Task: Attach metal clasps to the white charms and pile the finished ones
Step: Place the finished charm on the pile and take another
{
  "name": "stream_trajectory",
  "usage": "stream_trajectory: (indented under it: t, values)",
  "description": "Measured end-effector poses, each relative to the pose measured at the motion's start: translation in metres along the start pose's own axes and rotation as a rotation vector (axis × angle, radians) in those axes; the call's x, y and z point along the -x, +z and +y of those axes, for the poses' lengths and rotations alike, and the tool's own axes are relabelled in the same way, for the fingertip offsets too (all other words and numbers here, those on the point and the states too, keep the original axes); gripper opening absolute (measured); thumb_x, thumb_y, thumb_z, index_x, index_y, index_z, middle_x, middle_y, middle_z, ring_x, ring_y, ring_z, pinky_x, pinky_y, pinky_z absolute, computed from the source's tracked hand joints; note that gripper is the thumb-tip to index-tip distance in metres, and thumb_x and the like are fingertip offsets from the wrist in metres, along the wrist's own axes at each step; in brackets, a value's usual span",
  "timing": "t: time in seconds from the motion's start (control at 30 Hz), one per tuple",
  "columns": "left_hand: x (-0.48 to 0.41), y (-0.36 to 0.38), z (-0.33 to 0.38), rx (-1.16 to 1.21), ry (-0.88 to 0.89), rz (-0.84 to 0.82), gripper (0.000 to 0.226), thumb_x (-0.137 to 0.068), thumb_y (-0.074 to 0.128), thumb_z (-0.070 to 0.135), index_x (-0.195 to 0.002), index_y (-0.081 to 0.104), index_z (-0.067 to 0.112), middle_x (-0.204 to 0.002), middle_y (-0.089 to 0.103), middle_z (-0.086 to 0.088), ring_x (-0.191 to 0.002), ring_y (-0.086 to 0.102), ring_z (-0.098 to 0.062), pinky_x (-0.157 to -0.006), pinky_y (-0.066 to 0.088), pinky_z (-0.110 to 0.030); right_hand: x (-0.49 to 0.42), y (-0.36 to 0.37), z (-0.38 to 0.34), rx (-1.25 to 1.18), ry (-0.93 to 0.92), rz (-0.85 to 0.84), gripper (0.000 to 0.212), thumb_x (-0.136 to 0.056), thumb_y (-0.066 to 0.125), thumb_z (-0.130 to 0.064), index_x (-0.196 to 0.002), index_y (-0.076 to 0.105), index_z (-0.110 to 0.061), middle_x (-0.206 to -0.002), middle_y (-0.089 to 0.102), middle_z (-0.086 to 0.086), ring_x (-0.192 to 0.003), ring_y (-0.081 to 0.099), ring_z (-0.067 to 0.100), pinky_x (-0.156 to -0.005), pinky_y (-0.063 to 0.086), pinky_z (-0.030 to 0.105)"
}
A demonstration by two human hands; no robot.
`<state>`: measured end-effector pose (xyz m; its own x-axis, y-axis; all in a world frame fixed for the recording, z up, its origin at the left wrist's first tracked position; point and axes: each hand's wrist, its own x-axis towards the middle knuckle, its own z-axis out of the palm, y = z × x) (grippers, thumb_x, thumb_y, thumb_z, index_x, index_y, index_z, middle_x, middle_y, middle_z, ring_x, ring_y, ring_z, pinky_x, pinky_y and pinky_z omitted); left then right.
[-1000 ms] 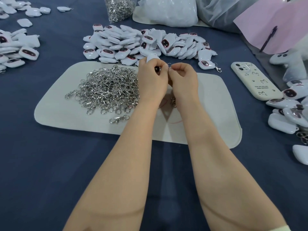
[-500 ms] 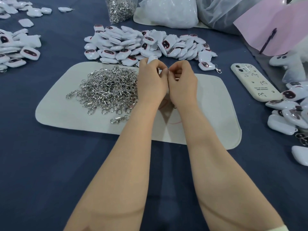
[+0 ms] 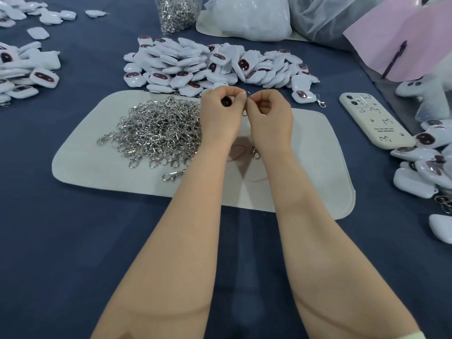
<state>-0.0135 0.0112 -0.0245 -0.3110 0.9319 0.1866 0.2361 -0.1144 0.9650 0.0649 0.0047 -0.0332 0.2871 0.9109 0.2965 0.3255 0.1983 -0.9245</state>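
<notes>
My left hand point(image 3: 221, 113) grips a white charm point(image 3: 226, 102), mostly hidden in its curled fingers; only a dark patch shows. My right hand point(image 3: 270, 116) pinches a metal clasp point(image 3: 245, 104) right beside it, thumbs nearly touching, and the clasp's lower end hangs below my wrist. Both hands hover over the white mat point(image 3: 305, 152). A heap of loose silver clasps point(image 3: 156, 129) lies on the mat's left half. Behind the mat is a big pile of white charms point(image 3: 210, 64).
More charms lie at the left edge point(image 3: 27, 69) and at the right point(image 3: 430, 165), some with clasps. A cream phone point(image 3: 374, 119) lies right of the mat. A bag of clasps point(image 3: 177, 11), white bags point(image 3: 247, 15) and pink paper point(image 3: 401, 40) stand at the back.
My hands stayed together over the mat's far edge, working charm and clasp; fingers shifted slightly and the clasp's hanging end shows below my right wrist again.
</notes>
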Motion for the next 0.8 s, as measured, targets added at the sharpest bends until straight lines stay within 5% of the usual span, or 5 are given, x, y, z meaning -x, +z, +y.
stream_trajectory:
  t: [0.23,0.37,0.6,0.8]
  values:
    - [-0.0009,0.0006,-0.006,-0.269,0.112,-0.028,0.013,-0.088,0.058,0.019,-0.092,0.069,0.013,-0.106,0.062,-0.011,-0.08,0.05,-0.011,-0.07,0.032,-0.015,0.0029,-0.0006,-0.0007,0.126,-0.085,0.04,0.003,-0.09,0.055,-0.008,-0.091,0.058,-0.009,-0.09,0.062,0.001,-0.084,0.056,0.014,-0.08,0.046,0.026]
    - [-0.0011,-0.0006,-0.0068,-0.332,0.109,-0.061,0.013,-0.087,0.058,0.021,-0.09,0.069,0.014,-0.103,0.063,-0.01,-0.085,0.055,-0.016,-0.071,0.035,-0.018,0.0027,0.0005,0.0011,0.176,-0.114,0.034,0.008,-0.09,0.053,-0.006,-0.095,0.059,-0.004,-0.095,0.064,0.006,-0.088,0.057,0.018,-0.082,0.046,0.032]
    - [-0.001,-0.0008,-0.0041,-0.169,0.062,-0.035,0.011,-0.086,0.059,0.013,-0.08,0.068,0.012,-0.079,0.065,-0.003,-0.072,0.056,-0.015,-0.072,0.046,-0.025,0.0021,0.0003,0.0003,0.097,-0.069,0.049,0.007,-0.089,0.054,-0.004,-0.095,0.057,-0.008,-0.09,0.059,-0.001,-0.08,0.052,0.01,-0.075,0.044,0.018]
    - [0.0002,-0.0018,-0.0034,-0.181,0.088,-0.027,0.01,-0.086,0.059,0.013,-0.081,0.067,0.013,-0.088,0.067,-0.006,-0.074,0.054,-0.012,-0.07,0.041,-0.02,0.0043,0.0008,0.0007,0.153,-0.109,0.039,0.009,-0.087,0.056,-0.004,-0.096,0.058,-0.004,-0.094,0.063,0.007,-0.079,0.053,0.012,-0.077,0.046,0.026]
